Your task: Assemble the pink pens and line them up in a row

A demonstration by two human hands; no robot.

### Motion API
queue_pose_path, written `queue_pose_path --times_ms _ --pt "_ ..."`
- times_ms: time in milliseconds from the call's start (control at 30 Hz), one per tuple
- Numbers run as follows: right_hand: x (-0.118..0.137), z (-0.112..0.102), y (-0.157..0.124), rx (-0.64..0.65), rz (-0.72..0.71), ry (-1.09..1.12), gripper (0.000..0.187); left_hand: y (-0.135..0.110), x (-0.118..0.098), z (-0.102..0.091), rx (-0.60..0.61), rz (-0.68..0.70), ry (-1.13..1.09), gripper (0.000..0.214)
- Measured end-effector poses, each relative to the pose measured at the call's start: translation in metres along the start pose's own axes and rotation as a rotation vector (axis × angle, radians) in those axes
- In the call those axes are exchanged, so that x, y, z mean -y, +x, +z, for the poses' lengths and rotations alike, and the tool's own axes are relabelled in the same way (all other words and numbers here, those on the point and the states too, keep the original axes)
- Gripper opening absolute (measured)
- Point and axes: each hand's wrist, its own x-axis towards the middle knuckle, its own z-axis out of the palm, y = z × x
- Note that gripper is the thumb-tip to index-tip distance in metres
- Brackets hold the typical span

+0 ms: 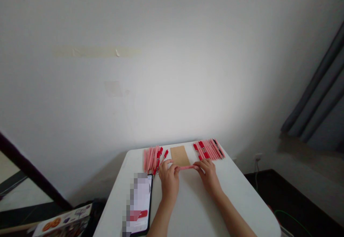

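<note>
A slim pink pen (186, 167) is held level between my two hands, just above the white table. At its left end, the fingers of my left hand (170, 176) are closed on it. My right hand (208, 174) pinches the other end between thumb and fingers. Beyond my left hand lies a bunch of pink and red pens (151, 158). Past my right hand, a second row of pens (212, 149) includes pink, red and some dark ones. Between the two groups is a flat brown paper piece (179, 155), its near edge close to the held pen.
A phone (143, 201) with a lit, partly blurred screen lies left of my left forearm on the white table (193, 208). The wall (172, 68) meets the table's far edge. On the lower left is a printed box (64, 222); a grey curtain (319, 104) hangs at right.
</note>
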Motion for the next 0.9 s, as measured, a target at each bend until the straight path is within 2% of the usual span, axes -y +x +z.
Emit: queue_pose_path --times_ms 200,433,667,900 --pt "0.0004 -0.0013 -0.0006 -0.006 0.057 0.006 0.042 -0.0005 -0.0049 -0.0022 -0.007 0.017 -0.032 0.012" --pt "-0.0004 0.0003 -0.0006 -0.016 0.069 0.018 0.032 -0.0001 -0.0036 -0.0021 -0.011 0.006 -0.024 0.020" --pt "-0.0036 0.0022 0.0008 -0.035 0.022 0.018 0.030 -0.0008 -0.0020 -0.0013 0.011 -0.021 0.001 0.025" --pt "-0.0014 -0.0002 0.0003 -0.006 0.039 -0.004 0.035 -0.0001 -0.0044 -0.0027 0.016 0.000 -0.025 0.020"
